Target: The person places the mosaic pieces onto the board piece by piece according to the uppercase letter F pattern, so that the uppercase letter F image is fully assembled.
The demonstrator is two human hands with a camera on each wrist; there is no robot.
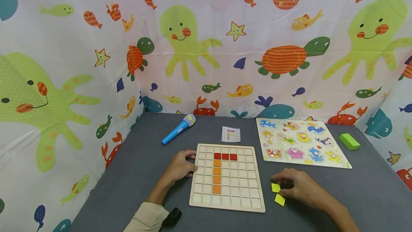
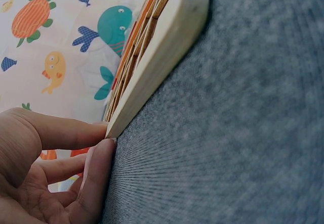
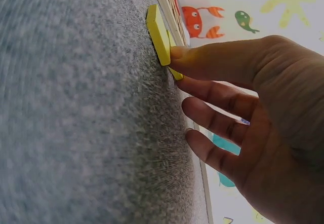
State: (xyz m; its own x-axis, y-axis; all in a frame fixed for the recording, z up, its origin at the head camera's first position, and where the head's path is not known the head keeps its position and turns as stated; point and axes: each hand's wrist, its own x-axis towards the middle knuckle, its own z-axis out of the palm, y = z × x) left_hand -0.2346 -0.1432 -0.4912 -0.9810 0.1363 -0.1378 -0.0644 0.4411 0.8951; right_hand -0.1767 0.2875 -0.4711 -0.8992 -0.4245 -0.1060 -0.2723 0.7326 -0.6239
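Observation:
A wooden grid board point(image 1: 239, 182) lies on the table, with three red tiles point(image 1: 225, 156) in a row and several orange tiles point(image 1: 217, 179) in a column below. My left hand point(image 1: 181, 166) holds the board's left edge; in the left wrist view, thumb and finger point(image 2: 76, 133) meet at its corner. To the right of the board, my right hand point(image 1: 297, 185) pinches a yellow square tile point(image 1: 275, 187) between thumb and index finger, low at the table. A second yellow tile point(image 1: 280, 199) lies just nearer, close to the thumb; it looks larger in the right wrist view point(image 3: 158, 35).
Behind the board lies a small printed pattern card point(image 1: 231, 134). A blue toy microphone point(image 1: 178, 129) is at back left. A sea-animal puzzle board point(image 1: 302, 142) and a green block point(image 1: 349, 141) lie at back right. A dark object point(image 1: 172, 217) sits by the left sleeve.

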